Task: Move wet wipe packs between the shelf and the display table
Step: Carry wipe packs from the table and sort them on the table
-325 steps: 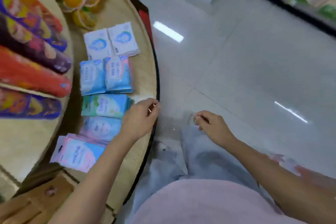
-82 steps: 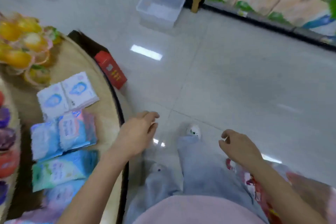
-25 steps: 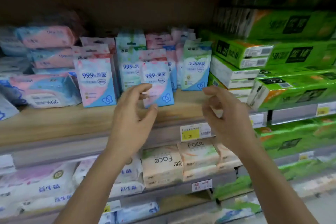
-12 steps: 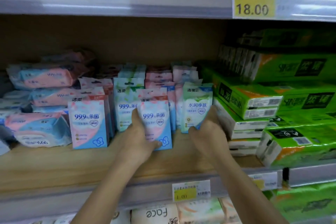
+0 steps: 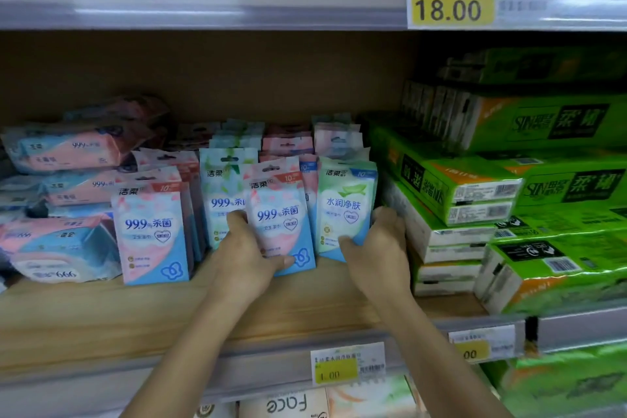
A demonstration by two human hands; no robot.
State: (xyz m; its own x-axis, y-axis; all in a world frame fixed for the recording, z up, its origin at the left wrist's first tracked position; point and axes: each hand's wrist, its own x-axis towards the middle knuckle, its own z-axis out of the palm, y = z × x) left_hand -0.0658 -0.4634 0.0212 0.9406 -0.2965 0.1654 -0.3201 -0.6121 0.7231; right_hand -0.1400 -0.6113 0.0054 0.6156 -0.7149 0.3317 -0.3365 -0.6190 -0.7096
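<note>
Pink-and-blue wipe pack (image 5: pixel 281 214) stands pinched in left hand (image 5: pixel 244 258), green wipe pack (image 5: pixel 346 207) gripped by right hand (image 5: pixel 380 251), green tissue boxes (image 5: pixel 458 193) crowding rightward on shelf (image 5: pixel 101 309).

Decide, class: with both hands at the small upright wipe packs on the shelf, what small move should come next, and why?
Probably lift both packs off the wooden shelf: the left hand grips the pink-and-blue wipe pack, the right hand the green-and-white wipe pack, both packs upright.

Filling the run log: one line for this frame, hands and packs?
phase: grasp at shelf | left hand: gripping pink-blue pack | right hand: gripping green pack | both packs upright on shelf
</note>
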